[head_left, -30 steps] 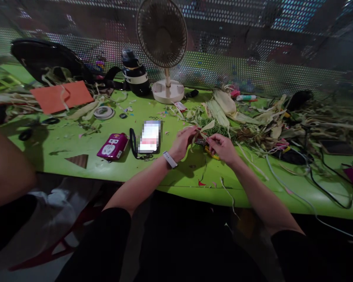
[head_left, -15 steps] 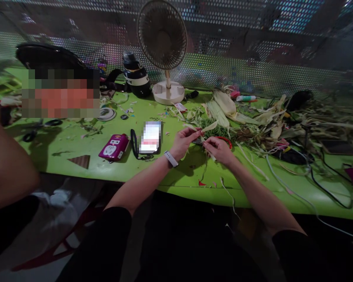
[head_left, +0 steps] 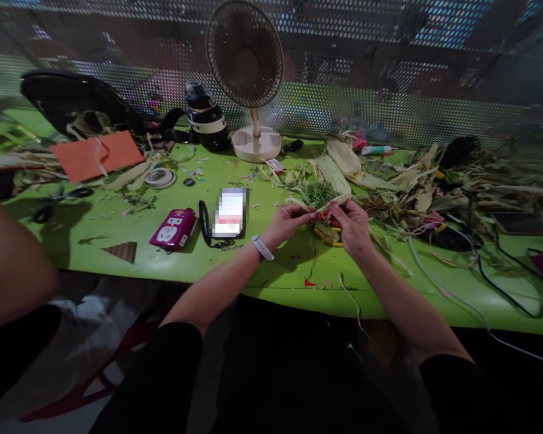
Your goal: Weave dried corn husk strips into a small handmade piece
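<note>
My left hand (head_left: 286,222), with a white watch on its wrist, and my right hand (head_left: 352,224) meet over the green table (head_left: 235,265), fingers pinched together on a pale strip of corn husk (head_left: 322,208) held between them. Just below the fingers lie yellow and red-handled scissors (head_left: 329,232). Behind the hands sits a tuft of thin green strands (head_left: 319,191) and a heap of corn husks (head_left: 344,163).
A phone (head_left: 230,212) and a magenta power strip (head_left: 172,227) lie left of my hands. A fan (head_left: 248,78), a black bottle (head_left: 206,117), an orange sheet (head_left: 97,155), tape (head_left: 160,177), dry husks and cables (head_left: 475,265) crowd the table. Another person's arm (head_left: 9,259) is at far left.
My hands drew closer together and lowered toward the table; the husk strip that stuck up from my left fingers now lies between both hands. The right hand shifted slightly right.
</note>
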A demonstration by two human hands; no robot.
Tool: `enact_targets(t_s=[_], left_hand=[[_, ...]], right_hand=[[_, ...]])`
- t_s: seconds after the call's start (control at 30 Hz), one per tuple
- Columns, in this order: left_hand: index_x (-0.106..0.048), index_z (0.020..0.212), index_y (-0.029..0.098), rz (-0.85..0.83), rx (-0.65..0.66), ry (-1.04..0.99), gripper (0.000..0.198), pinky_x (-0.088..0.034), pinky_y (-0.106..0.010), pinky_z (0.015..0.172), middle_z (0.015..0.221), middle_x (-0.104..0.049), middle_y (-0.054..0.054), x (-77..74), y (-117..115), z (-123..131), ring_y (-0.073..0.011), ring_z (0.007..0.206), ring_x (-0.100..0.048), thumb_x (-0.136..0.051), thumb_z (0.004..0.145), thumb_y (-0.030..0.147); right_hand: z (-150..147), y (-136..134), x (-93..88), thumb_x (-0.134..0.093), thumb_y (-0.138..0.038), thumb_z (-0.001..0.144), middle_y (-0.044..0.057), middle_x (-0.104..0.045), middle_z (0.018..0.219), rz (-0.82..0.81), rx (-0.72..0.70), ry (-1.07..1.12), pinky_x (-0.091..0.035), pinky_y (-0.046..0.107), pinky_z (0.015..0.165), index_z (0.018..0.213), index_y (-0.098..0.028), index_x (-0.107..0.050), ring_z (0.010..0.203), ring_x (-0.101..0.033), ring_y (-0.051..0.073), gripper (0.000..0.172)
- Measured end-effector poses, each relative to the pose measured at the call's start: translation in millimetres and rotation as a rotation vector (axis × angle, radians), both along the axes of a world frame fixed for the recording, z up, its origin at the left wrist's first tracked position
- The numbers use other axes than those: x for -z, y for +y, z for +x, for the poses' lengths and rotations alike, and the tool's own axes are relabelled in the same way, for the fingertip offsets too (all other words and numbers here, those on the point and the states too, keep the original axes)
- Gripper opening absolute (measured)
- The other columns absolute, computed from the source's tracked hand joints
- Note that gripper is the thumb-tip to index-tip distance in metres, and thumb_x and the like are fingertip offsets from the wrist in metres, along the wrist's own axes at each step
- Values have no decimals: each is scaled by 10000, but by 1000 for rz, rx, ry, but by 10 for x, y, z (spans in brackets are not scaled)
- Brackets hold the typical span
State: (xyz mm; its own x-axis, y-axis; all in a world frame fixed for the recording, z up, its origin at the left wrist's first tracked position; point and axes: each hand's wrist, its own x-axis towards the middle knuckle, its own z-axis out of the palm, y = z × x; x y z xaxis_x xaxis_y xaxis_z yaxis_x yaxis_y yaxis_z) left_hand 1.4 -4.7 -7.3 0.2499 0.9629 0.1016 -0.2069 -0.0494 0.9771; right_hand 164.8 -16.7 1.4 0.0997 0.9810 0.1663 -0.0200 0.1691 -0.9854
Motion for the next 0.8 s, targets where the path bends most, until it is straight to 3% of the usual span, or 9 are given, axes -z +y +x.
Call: enact_targets(t_s=[0.1,0.23,0.33,0.4,0.5,0.63,0.8], left_hand=[[-757,771,147,25,16,68,312,-464,-259,634,700,-699,-32,10,-4,-8,-103,625,-563,-830,628,415],[-750,776,144,32,54,67,305,-478,-278,681,741,-704,-48,27,-19,-3,-117,665,-585,-824,638,406],[-735,744,141,63,89,65,303,-487,-295,708,780,-708,-65,35,-38,10,-128,690,-597,-807,659,423],[-728,726,142,99,112,92,306,-485,-299,694,777,-706,-69,30,-53,16,-134,679,-594,-793,673,436],[-710,679,159,198,130,194,295,-467,-293,654,694,-680,-52,19,-73,22,-136,633,-566,-752,717,449],[-689,660,182,352,73,310,271,-446,-289,662,659,-660,-41,25,-80,26,-142,632,-547,-706,757,435],[-729,736,177,321,148,284,273,-449,-293,675,721,-691,-60,41,-81,32,-158,669,-589,-697,764,446]], right_hand=[[4,3,38,-688,-600,726,-21,-555,650,35,48,-30,-488,280,601,755,-226,-573,581,-514,121,393],[88,73,60,-632,-586,787,-10,-578,705,47,28,-121,-514,294,660,798,-222,-564,644,-560,137,371],[171,94,1,-652,-540,803,58,-662,952,219,126,-323,-518,366,843,976,-214,-607,897,-621,195,372],[187,65,-40,-610,-508,850,108,-667,1121,377,167,-530,-444,442,995,1028,-207,-655,1104,-586,246,353],[132,-6,-44,-554,-483,893,103,-699,1123,474,44,-737,-370,494,1068,945,-227,-730,1208,-550,280,314],[34,-58,14,-609,-423,869,62,-744,998,490,-44,-718,-420,487,1023,872,-272,-756,1080,-632,257,211],[25,-92,-14,-650,-408,845,49,-730,827,472,-3,-519,-501,442,909,702,-274,-718,948,-657,241,207]])
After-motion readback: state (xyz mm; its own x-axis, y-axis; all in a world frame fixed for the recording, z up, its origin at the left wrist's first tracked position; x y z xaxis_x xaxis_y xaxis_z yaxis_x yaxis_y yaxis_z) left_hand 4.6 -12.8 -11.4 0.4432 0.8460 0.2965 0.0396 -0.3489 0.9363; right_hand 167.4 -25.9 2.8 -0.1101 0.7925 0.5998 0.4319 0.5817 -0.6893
